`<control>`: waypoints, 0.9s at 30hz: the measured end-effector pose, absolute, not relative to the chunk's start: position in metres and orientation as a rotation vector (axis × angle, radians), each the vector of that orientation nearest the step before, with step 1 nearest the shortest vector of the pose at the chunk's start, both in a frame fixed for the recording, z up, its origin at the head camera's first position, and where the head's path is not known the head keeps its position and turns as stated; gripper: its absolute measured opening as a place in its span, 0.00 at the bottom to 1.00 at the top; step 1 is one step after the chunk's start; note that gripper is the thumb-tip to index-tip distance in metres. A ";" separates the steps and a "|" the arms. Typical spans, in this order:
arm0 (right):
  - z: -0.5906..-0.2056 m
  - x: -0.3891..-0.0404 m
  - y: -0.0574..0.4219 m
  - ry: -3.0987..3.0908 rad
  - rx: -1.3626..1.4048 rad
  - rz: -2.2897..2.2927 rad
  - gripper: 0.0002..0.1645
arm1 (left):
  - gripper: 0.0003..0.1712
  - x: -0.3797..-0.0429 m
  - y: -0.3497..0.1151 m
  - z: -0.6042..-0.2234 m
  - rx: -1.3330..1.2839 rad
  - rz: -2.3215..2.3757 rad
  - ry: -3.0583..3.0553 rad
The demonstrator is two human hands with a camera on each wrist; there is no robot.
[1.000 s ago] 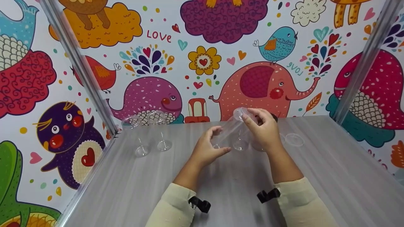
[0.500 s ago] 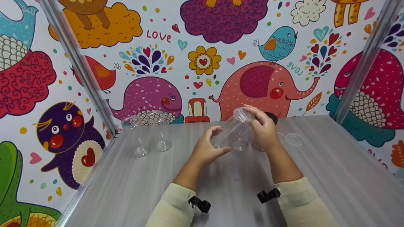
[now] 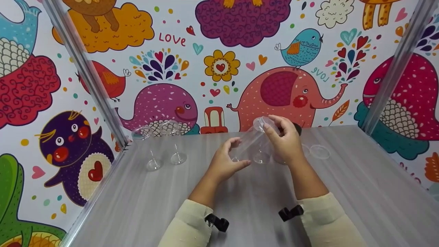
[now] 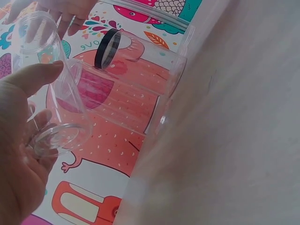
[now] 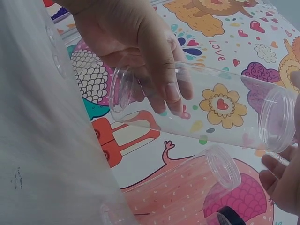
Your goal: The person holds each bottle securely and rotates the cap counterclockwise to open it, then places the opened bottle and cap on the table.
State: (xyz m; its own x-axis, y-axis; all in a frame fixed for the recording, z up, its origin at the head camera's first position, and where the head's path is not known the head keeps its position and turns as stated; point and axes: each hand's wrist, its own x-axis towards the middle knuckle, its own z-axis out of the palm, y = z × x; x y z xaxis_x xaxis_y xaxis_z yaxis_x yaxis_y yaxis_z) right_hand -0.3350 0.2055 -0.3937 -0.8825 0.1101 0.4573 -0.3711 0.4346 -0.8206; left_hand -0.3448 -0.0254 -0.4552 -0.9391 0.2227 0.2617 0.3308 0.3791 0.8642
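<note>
A clear plastic jar [image 3: 247, 141] is held tilted above the table, its upper end leaning right. My left hand [image 3: 223, 162] grips the jar's lower part, thumb on the near side and fingers behind. At the upper end, my right hand [image 3: 287, 141] pinches what looks like a clear screw lid [image 3: 259, 122] with thumb and fingers. In the right wrist view ridged rings show at this end of the jar [image 5: 277, 117]. Behind the hands stand another clear jar [image 3: 261, 157] and one with a black lid [image 4: 108, 49], partly hidden by the right hand.
Two clear jars [image 3: 154, 164] [image 3: 178, 158] stand upright at the back left of the grey table [image 3: 257, 212]. Clear round lids [image 3: 320, 152] lie right of the right hand. Printed panels with metal frame posts [image 3: 84, 72] enclose the back and sides.
My right fingers loosened and spread at the jar's upper end half a second ago. Now the thumb is back against that end. The left hand and jar have kept their place.
</note>
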 end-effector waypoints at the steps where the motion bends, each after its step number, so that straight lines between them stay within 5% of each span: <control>1: -0.393 -0.335 0.205 -2.253 0.197 1.431 0.34 | 0.50 -0.345 -0.025 -0.455 -0.513 -1.622 -2.520; 15: -0.394 -0.336 0.205 -2.193 0.283 1.505 0.24 | 0.49 -0.347 -0.026 -0.457 -0.539 -1.619 -2.504; 27: -0.396 -0.336 0.207 -2.172 0.373 1.605 0.28 | 0.48 -0.347 -0.025 -0.454 -0.534 -1.622 -2.509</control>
